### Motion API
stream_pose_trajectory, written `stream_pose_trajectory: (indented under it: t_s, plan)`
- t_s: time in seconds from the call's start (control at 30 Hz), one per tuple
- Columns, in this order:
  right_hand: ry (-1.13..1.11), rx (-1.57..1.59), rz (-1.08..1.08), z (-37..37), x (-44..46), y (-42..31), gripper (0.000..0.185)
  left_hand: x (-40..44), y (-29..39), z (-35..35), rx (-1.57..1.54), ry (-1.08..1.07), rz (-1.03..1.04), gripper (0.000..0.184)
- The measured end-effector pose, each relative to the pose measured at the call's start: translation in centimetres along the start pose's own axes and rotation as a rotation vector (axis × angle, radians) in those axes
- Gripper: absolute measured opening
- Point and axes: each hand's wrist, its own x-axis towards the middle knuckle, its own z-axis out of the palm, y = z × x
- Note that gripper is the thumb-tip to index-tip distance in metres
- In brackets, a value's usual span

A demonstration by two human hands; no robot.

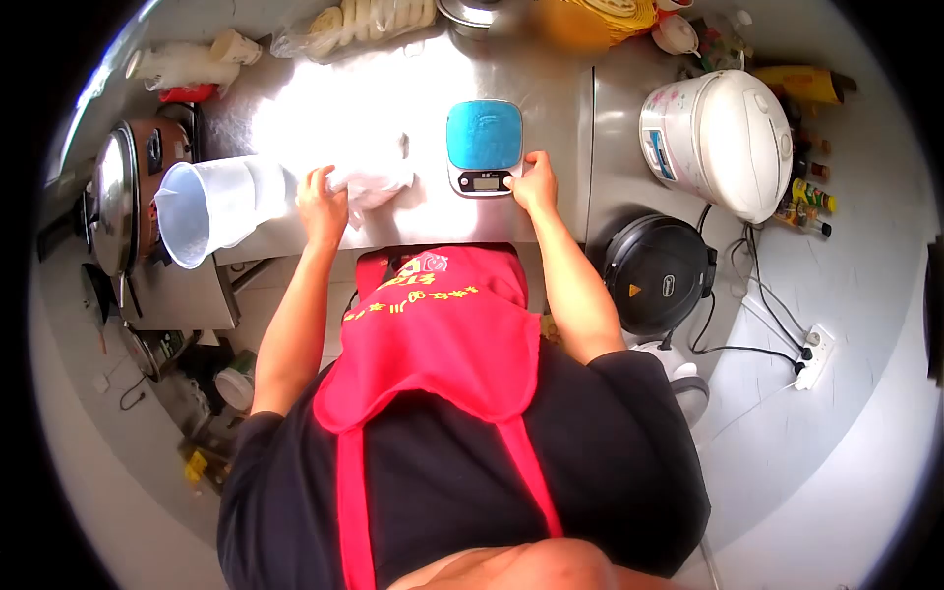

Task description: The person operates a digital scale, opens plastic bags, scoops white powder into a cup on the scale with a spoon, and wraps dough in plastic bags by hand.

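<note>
A kitchen scale (485, 138) with a blue top lies on the steel table. My right hand (534, 187) is at its lower right corner, the thumb by the button next to the display (487, 183) and the fingers curled along the side. My left hand (323, 205) rests at the left edge of a crumpled white plastic bag (374, 185), fingers bent and slightly apart. Glare blurs where the fingertips meet the bag. Left of this hand, a translucent measuring jug (206, 211) appears tipped by the wide lens; I see nothing clear inside it.
A white rice cooker (723, 138) and a round black electric griddle (659, 275) with cables stand on the right. A brown cooker (147, 187) is at left. Bagged pale food (364, 25) and a metal pot (472, 12) line the back. The steel table's (433, 224) front edge meets my apron.
</note>
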Motion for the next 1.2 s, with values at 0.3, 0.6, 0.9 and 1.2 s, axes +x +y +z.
stream_pose_trajectory:
  t_s: [0.3, 0.6, 0.9, 1.2]
  plan:
    - [0.193, 0.095, -0.282, 0.4, -3.4, 3.3, 0.038, -2.8, 1.8, -2.4, -0.276, -0.198, -0.023, 0.032]
    - [-0.224, 0.024, -0.929, 9.0, -13.1, -12.3, 0.033, -5.5, 0.1, -3.9, -0.598, -0.283, 0.068, 0.027]
    - [0.019, -0.255, -0.933, 11.3, -16.0, -12.2, 0.011, -5.3, -5.8, -4.1, -0.558, -0.196, 0.065, 0.034]
    - [-0.004, -0.028, -0.782, 13.0, -17.9, -11.3, 0.017, -5.4, -6.2, -4.1, -0.642, -0.592, 0.057, 0.036]
